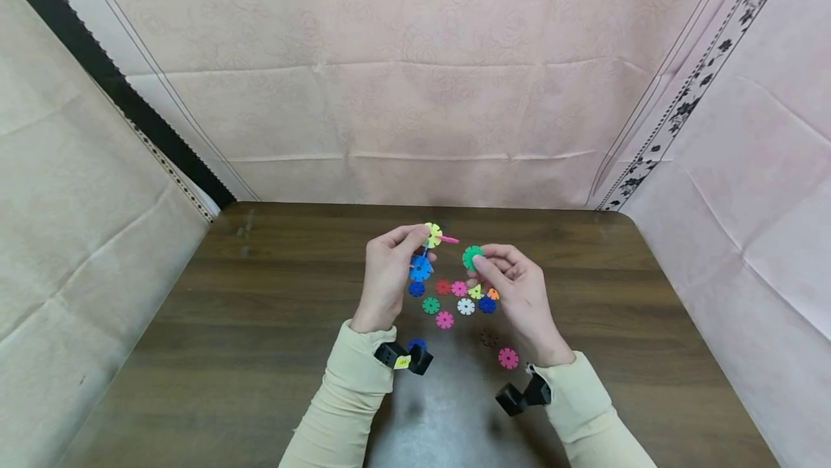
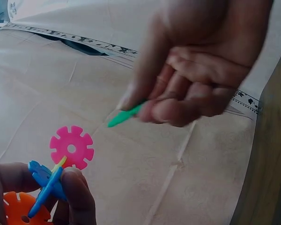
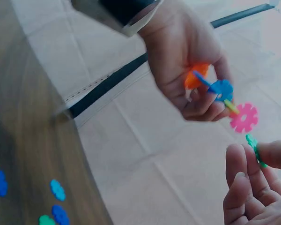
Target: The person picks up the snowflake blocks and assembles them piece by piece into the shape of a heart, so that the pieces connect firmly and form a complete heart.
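Observation:
In my left hand point(image 1: 388, 273) I grip a small cluster of notched plastic discs slotted together. A yellow disc point(image 1: 433, 230), a blue disc point(image 1: 420, 267), a pink disc point(image 2: 60, 144) and an orange disc point(image 2: 19, 208) belong to it; fingers hide part of the cluster. My right hand point(image 1: 519, 295) pinches a single green disc point(image 1: 471, 259) between thumb and fingers. Both hands are raised over the table. In the right wrist view the green disc point(image 3: 254, 147) is just below the pink disc point(image 3: 246, 117) at the cluster's end.
Several loose notched discs lie on the wooden table point(image 1: 273, 352) below and between the hands, among them a white disc point(image 1: 466, 306), a green disc point(image 1: 431, 305) and a red disc point(image 1: 443, 287). Nearer the right wrist lies a pink disc point(image 1: 508, 358). Pale cloth point(image 1: 415, 129) hangs behind the table.

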Demonstrator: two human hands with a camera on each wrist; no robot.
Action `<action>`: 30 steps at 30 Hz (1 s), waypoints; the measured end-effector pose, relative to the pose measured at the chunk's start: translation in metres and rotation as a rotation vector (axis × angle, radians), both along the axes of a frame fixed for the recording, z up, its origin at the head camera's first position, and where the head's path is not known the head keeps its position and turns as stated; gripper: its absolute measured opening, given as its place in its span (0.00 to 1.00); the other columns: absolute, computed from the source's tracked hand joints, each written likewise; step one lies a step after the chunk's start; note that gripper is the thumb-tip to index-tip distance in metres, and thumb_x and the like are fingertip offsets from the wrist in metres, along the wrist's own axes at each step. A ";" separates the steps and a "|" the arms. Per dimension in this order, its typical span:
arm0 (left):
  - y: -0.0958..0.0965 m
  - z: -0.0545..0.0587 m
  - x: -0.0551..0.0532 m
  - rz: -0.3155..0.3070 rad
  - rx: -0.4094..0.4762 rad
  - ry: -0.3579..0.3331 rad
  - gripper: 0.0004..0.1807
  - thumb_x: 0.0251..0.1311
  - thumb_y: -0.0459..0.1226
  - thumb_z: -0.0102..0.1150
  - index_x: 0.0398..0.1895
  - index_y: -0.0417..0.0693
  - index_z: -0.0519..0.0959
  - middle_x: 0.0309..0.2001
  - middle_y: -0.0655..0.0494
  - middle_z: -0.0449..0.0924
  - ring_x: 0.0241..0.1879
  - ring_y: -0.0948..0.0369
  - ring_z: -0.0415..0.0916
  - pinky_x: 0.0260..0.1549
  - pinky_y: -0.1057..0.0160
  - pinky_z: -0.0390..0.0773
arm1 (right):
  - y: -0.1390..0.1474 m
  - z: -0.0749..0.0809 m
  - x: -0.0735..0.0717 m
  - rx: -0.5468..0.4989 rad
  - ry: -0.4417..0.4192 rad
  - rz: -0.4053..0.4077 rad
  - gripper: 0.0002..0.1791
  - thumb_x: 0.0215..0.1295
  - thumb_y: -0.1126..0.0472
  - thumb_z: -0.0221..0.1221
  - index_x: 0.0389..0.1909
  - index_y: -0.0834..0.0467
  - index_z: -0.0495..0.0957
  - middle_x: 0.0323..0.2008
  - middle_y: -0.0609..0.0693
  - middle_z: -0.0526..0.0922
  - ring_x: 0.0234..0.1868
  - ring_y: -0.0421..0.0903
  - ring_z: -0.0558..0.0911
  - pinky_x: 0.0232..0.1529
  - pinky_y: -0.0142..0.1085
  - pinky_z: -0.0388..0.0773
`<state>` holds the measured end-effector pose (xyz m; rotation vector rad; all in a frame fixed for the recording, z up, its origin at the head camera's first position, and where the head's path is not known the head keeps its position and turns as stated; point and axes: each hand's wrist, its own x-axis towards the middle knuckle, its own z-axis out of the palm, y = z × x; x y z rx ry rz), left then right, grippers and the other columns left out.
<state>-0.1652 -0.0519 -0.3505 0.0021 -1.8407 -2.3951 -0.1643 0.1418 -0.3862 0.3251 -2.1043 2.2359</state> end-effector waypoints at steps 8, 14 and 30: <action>0.002 -0.002 0.000 -0.017 -0.019 -0.004 0.14 0.64 0.41 0.62 0.44 0.39 0.83 0.36 0.39 0.81 0.26 0.59 0.81 0.26 0.67 0.80 | -0.004 0.009 0.002 -0.091 0.040 0.023 0.18 0.65 0.62 0.63 0.52 0.66 0.74 0.40 0.65 0.85 0.33 0.50 0.86 0.39 0.38 0.83; 0.003 -0.001 0.001 -0.011 -0.037 -0.014 0.15 0.64 0.42 0.62 0.44 0.40 0.84 0.34 0.45 0.82 0.26 0.58 0.82 0.27 0.67 0.80 | -0.005 0.009 0.002 -0.055 0.067 0.034 0.17 0.64 0.63 0.63 0.50 0.67 0.74 0.38 0.58 0.86 0.33 0.50 0.87 0.41 0.38 0.83; 0.001 0.002 0.001 -0.024 -0.117 -0.013 0.15 0.64 0.44 0.62 0.43 0.41 0.85 0.31 0.46 0.84 0.25 0.57 0.82 0.26 0.67 0.80 | -0.005 0.009 0.002 -0.041 0.147 0.063 0.15 0.64 0.65 0.63 0.49 0.68 0.77 0.36 0.56 0.86 0.32 0.47 0.87 0.40 0.41 0.83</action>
